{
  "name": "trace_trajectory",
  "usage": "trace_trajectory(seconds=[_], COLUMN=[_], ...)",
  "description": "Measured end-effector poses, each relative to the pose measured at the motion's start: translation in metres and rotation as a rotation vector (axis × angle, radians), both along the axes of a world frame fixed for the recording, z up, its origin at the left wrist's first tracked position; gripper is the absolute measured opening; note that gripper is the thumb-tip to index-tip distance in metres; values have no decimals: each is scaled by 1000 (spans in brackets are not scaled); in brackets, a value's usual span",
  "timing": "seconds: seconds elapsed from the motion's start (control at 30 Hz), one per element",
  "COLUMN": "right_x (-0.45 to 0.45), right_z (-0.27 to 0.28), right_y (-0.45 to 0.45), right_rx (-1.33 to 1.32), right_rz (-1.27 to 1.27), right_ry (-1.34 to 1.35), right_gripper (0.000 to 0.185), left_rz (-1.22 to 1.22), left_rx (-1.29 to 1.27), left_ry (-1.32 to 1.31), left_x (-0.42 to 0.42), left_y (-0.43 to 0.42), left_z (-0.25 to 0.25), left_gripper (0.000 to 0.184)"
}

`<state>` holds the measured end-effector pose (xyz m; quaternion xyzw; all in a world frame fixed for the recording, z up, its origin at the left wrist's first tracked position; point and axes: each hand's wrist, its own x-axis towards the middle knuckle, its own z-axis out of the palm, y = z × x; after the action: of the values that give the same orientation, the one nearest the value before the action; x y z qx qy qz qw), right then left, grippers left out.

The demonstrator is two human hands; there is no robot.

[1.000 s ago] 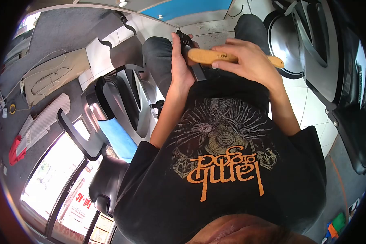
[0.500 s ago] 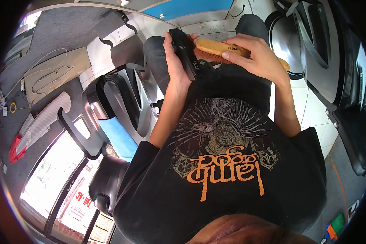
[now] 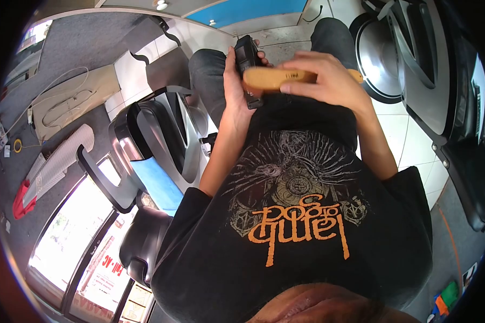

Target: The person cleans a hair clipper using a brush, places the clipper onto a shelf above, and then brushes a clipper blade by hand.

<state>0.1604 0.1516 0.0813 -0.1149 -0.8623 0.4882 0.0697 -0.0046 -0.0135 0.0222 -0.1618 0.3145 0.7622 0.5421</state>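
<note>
A black hair clipper (image 3: 247,55) is held upright in my left hand (image 3: 234,86), with the thumb along one side and fingertips curled round the other. My right hand (image 3: 331,76) grips a wooden brush (image 3: 269,79) by its back, thumb on the near side. The brush's front end lies over the middle of the clipper and hides part of it. Its bristles face away and are mostly hidden; the brush is blurred. The handle end pokes out beyond my right hand. Both things are above my lap.
Salon chairs with black and metal parts stand at the left (image 3: 161,134) and right (image 3: 425,59). A blue cloth (image 3: 156,183) hangs on the left chair. Ahead is a cabinet with a blue panel (image 3: 258,13). A cable (image 3: 64,102) lies on a board at the far left.
My right hand has moved the brush left, from beside the clipper to across it. The clipper has shifted slightly right and turned more upright in my left hand.
</note>
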Motion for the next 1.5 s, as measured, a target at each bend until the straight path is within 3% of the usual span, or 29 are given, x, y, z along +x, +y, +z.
trace_trajectory(seconds=[0.07, 0.1, 0.2, 0.33, 0.37, 0.47, 0.5, 0.6, 0.7, 0.73, 0.77, 0.8, 0.83, 0.97, 1.07, 1.2, 1.3, 1.37, 1.47, 1.5], right_x=[-5, -8, -6, -1, -1, -2, -6, -5, 0, 2, 2, 2, 1, -2, -1, 10, 9, 8, 8, 9], right_z=[-10, -14, -8, 12, 8, -13, -8, -10, -3, 10, 11, 12, 6, -12, -1, 12, 9, -2, -8, -8], right_y=[-4, -4, 2, -2, -4, -6, -5, -2, -2, -2, -2, -1, -2, 2, 9, 9, 8, 11, 19, 20], right_rx=[75, 104, -85, -195, -175, -123, -123, -57, -126, -232, -216, -199, -156, -19, 5, -215, -261, -212, -128, -167], right_rz=[-212, -327, -336, 69, 145, -22, -149, -428, -224, -87, 44, 176, 207, -177, -353, 17, 247, 102, -112, -160], right_ry=[25, 66, 146, 99, 43, 66, 64, 37, 187, 127, 60, -7, -8, 66, -36, 63, -81, -98, -32, -51], right_gripper=[43, 43, 43, 43, 45, 44, 44, 43, 44, 45, 45, 44, 43, 44, 44, 43, 40, 39, 39, 40], left_rz=[37, -7, -54, -145, -193, -108, -10, -70, -99, -116, -118, -155, -152, -17, 7, -23, -32, -52, 119, 48], left_rx=[-34, 172, 230, 142, 484, -42, -141, 291, 34, -80, -29, 245, 226, 0, 177, 202, 227, 273, -106, 236], left_ry=[1, -86, -123, -31, -181, 78, -9, -68, 14, 57, -1, -192, -181, -92, -117, -196, -198, -165, 13, -204], left_x=[6, 2, 1, -6, -8, -1, 4, -2, 1, 2, 1, -3, -2, 5, -1, -6, -6, -7, 5, -5], left_y=[8, 5, -3, -7, -4, 2, 12, -3, -3, 0, 2, 3, 3, 12, -2, -3, 0, -1, 13, -3], left_z=[20, 12, 2, -10, -28, -3, 12, -14, -3, 5, 8, 3, 0, 13, -10, -11, -11, -17, 16, -6], left_gripper=[54, 54, 54, 64, 72, 74, 70, 64, 66, 67, 69, 68, 67, 60, 58, 57, 58, 56, 55, 55])
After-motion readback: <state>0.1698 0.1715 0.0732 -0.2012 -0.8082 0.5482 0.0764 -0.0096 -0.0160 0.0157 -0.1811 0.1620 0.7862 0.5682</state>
